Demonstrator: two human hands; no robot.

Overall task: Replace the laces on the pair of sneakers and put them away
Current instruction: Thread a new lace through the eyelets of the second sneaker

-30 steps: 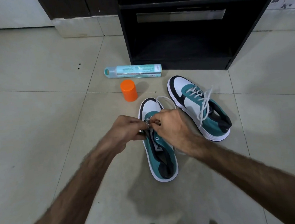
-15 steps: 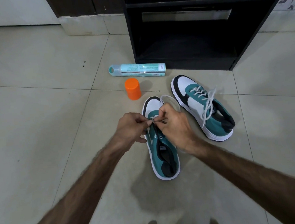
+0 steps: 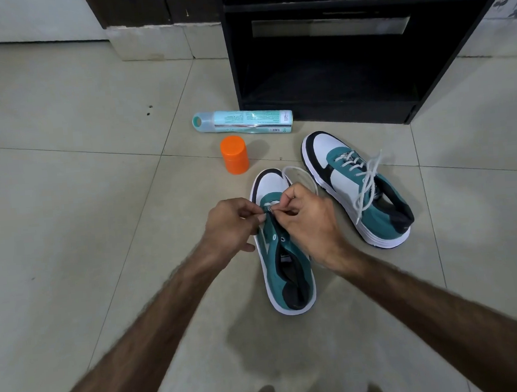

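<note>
**Sneakers: near shoe being laced at the toe end**

Head view. The near sneaker (image 3: 282, 256) lies flat on the tiled floor (image 3: 66, 211), its long axis running almost straight away from the person, white toe pointing toward the black shelf unit (image 3: 328, 76), heel nearest the bare feet. Most of its eyelets stand empty. The left hand (image 3: 231, 225) and right hand (image 3: 310, 219) meet over the front eyelets, each with fingers pinched shut on the white lace (image 3: 299, 174), which loops out past the toe on the floor. The second sneaker (image 3: 358, 188) sits just beside it to the right, apart from it, already laced, its axis slanted with the toe up and to the left and its lace ends trailing over the side. An orange cap (image 3: 234, 155) stands upright ahead of the near toe; a pale green tube (image 3: 243, 122) lies on its side beyond it, in front of the shelf unit.

Compared with half a second ago, both hands stay at the same front eyelets and the shoes, cap and tube keep their places; only the camera has shifted slightly.
</note>
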